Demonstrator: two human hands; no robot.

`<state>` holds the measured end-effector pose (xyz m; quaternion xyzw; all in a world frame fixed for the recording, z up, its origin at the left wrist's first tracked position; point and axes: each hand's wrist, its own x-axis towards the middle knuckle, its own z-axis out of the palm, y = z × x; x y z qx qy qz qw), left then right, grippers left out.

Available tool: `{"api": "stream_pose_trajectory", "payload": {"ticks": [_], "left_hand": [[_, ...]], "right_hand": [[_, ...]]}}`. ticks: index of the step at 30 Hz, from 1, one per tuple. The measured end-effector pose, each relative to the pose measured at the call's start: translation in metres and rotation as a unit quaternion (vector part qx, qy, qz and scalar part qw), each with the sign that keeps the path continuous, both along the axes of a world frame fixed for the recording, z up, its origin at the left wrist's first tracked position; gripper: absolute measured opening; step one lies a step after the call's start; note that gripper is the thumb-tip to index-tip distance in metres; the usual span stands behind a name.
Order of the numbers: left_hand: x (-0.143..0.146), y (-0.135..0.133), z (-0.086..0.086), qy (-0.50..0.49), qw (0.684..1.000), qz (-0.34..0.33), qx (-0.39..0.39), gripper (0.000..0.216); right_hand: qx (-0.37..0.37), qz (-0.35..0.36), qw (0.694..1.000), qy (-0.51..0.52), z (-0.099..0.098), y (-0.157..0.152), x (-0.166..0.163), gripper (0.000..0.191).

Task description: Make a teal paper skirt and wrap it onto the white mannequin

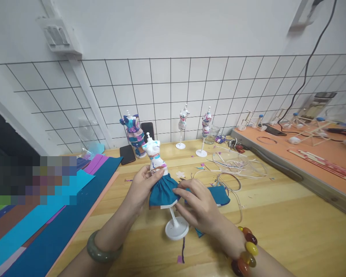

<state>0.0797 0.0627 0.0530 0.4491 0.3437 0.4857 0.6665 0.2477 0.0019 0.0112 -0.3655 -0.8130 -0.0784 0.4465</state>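
Left hand (142, 184) pinches the waist of a small white mannequin (155, 157) wearing a blue skirt (163, 190); its stand sits mid-table (276, 227). Right hand (197, 206), fingers spread, presses the skirt hem. Blue fabric scrap (220, 194) lies just beside. Colored sheets (31, 231) cover the table's left edge.

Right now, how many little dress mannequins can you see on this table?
4. One mannequin in a teal skirt is in the hands. One in a striped dress stands by the phones. Two more stand near the wall grid. Others may be hidden.
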Motion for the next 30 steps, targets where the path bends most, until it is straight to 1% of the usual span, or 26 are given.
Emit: {"api": "stream_pose_trajectory", "payload": {"ticks": [1, 3, 5, 7, 9, 11, 13, 16, 21, 23, 25, 28, 30], "left_hand": [[0.000, 0.000, 0.001, -0.005, 1.000, 0.004, -0.002, 0.031], [-0.001, 0.000, 0.002, -0.011, 1.000, 0.004, 0.001, 0.032], [-0.001, -0.002, 0.001, -0.005, 1.000, -0.015, 0.010, 0.031], [0.000, -0.004, 0.000, 0.008, 0.999, -0.046, 0.021, 0.029], [0.002, -0.007, -0.003, 0.018, 0.997, -0.075, 0.031, 0.029], [0.004, -0.010, -0.004, 0.026, 0.995, -0.092, 0.037, 0.030], [0.007, -0.013, -0.004, 0.035, 0.994, -0.096, 0.043, 0.030], [0.010, -0.016, -0.001, 0.056, 0.993, -0.087, 0.059, 0.030], [0.012, -0.020, 0.002, 0.090, 0.990, -0.071, 0.079, 0.026], [0.012, -0.021, 0.003, 0.103, 0.989, -0.064, 0.085, 0.026], [0.013, -0.023, 0.004, 0.118, 0.988, -0.058, 0.085, 0.028], [0.011, -0.023, 0.006, 0.114, 0.987, -0.076, 0.080, 0.030], [0.008, -0.023, 0.009, 0.102, 0.988, -0.096, 0.071, 0.028]], "right_hand": [[-0.006, 0.016, 1.000, 0.012, 0.002, -0.001, 0.000, 0.031], [-0.022, 0.038, 0.997, 0.068, 0.005, -0.003, 0.001, 0.034], [-0.061, 0.034, 0.985, 0.159, 0.007, -0.003, 0.000, 0.025], [-0.137, 0.018, 0.959, 0.248, 0.007, 0.000, -0.001, 0.018], [-0.230, 0.021, 0.924, 0.305, 0.007, 0.004, -0.002, 0.019], [-0.304, 0.046, 0.895, 0.323, 0.006, 0.008, -0.003, 0.024], [-0.341, 0.072, 0.882, 0.317, 0.005, 0.010, -0.004, 0.027], [-0.356, 0.101, 0.875, 0.312, 0.004, 0.010, -0.006, 0.028], [-0.366, 0.132, 0.853, 0.348, 0.009, 0.007, -0.011, 0.024], [-0.360, 0.131, 0.854, 0.351, 0.012, 0.005, -0.012, 0.023], [-0.347, 0.129, 0.862, 0.347, 0.014, 0.004, -0.012, 0.021], [-0.334, 0.133, 0.865, 0.349, 0.013, 0.005, -0.008, 0.020], [-0.351, 0.137, 0.851, 0.366, 0.009, 0.007, -0.006, 0.022]]}}
